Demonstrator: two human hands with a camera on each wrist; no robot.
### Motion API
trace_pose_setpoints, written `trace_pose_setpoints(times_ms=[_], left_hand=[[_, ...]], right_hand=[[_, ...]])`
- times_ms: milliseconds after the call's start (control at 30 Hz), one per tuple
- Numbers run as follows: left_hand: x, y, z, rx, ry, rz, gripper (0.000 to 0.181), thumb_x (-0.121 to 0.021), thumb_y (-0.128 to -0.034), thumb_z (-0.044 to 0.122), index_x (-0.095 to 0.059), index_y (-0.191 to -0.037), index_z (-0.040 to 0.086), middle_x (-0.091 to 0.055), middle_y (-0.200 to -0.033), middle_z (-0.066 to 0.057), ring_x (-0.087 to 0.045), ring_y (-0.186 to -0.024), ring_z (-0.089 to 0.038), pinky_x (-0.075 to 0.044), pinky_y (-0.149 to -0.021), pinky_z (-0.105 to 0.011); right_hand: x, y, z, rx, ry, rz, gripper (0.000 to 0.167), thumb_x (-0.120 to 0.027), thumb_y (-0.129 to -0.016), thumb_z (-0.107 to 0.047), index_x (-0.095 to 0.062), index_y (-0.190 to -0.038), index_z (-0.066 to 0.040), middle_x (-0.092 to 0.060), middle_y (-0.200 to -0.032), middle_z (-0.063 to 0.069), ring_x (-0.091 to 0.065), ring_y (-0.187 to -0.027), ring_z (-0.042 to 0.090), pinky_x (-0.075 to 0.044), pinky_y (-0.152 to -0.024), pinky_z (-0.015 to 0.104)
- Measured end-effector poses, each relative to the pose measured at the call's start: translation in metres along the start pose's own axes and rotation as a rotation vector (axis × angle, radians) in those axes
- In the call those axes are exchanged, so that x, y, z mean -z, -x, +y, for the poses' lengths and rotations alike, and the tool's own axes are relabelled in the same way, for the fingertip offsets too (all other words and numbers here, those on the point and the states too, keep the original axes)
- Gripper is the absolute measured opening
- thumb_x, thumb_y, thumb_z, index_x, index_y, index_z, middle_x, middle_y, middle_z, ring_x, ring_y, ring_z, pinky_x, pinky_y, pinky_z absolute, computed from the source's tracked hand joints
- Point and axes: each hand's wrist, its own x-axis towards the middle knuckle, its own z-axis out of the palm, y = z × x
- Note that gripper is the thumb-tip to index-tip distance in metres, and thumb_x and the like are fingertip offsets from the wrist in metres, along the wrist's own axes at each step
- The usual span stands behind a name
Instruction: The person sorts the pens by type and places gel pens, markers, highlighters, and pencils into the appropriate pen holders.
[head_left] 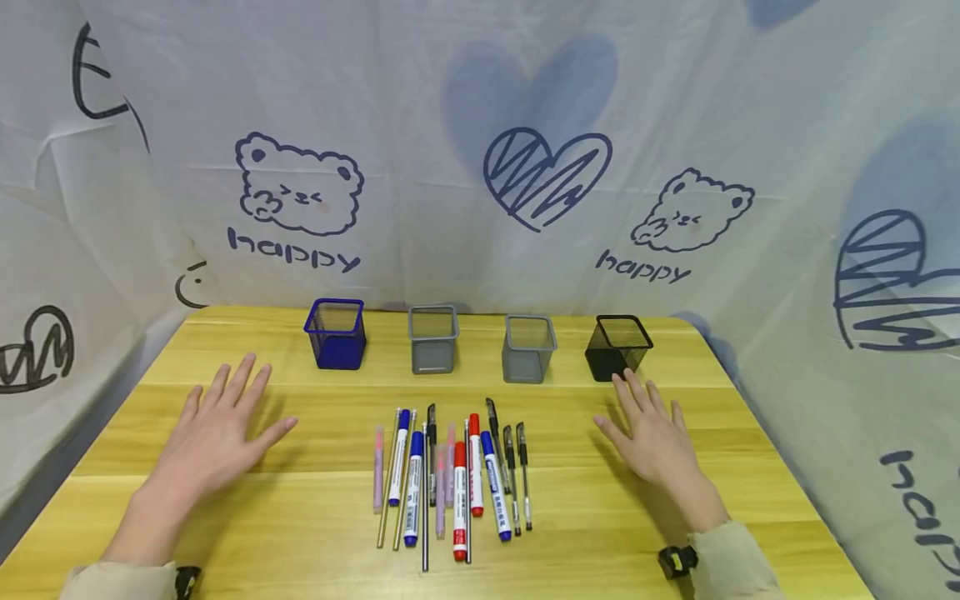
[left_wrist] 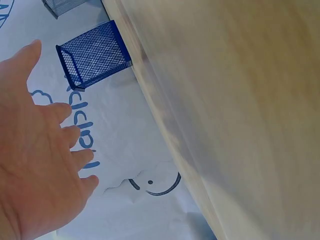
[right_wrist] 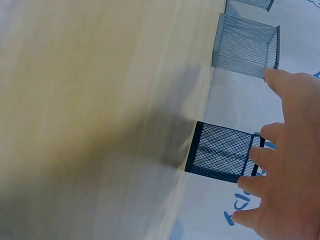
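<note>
My left hand [head_left: 222, 427] is spread with straight fingers at the left of the table, nearest the blue mesh pen holder [head_left: 337, 337], and holds nothing. On the other side my right hand [head_left: 651, 431] is spread too, its fingertips close to the black mesh pen holder [head_left: 617, 350] in the head view. Between the hands lies a group of pens: blue markers [head_left: 414, 492], red markers [head_left: 460, 500], black gel pens [head_left: 511, 477], pink highlighters [head_left: 378, 471] and thin pencils [head_left: 425, 508]. Two grey mesh holders, one [head_left: 433, 342] left and another [head_left: 528, 350] right, stand between the blue and black ones.
The wooden table [head_left: 285, 517] has its far edge just behind the row of holders. A white curtain [head_left: 420, 108] with bear and heart drawings hangs behind and along both sides. Dark bands [head_left: 677, 562] sit at both wrists.
</note>
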Motion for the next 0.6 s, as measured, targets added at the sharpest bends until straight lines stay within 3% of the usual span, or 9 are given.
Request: trace_pose_setpoints(times_ms=[333,600], left_hand=[[0.003,-0.002,0.000,-0.015,0.007,0.065,0.092,-0.047,-0.1042,0.062,-0.006,-0.168,0.011,0.014,-0.173,-0.007,0.003,-0.156,-0.050,0.010,-0.122,-0.067],[0.005,-0.015,0.002,-0.020,0.011,0.088,0.092,-0.047,-0.1040,0.062,-0.004,-0.168,0.012,0.013,-0.174,-0.008,0.005,-0.157,-0.048,0.012,-0.123,-0.066]], right_hand=[[0.003,-0.001,-0.008,0.025,-0.048,0.061,0.080,-0.042,-0.107,-0.060,-0.017,-0.169,-0.015,-0.013,-0.174,0.011,-0.014,-0.157,0.046,-0.008,-0.121,0.075],[0.006,-0.002,-0.026,0.098,-0.128,0.111,0.075,-0.046,-0.109,-0.053,-0.022,-0.167,-0.014,-0.019,-0.173,0.010,-0.024,-0.155,0.044,-0.017,-0.124,0.066]])
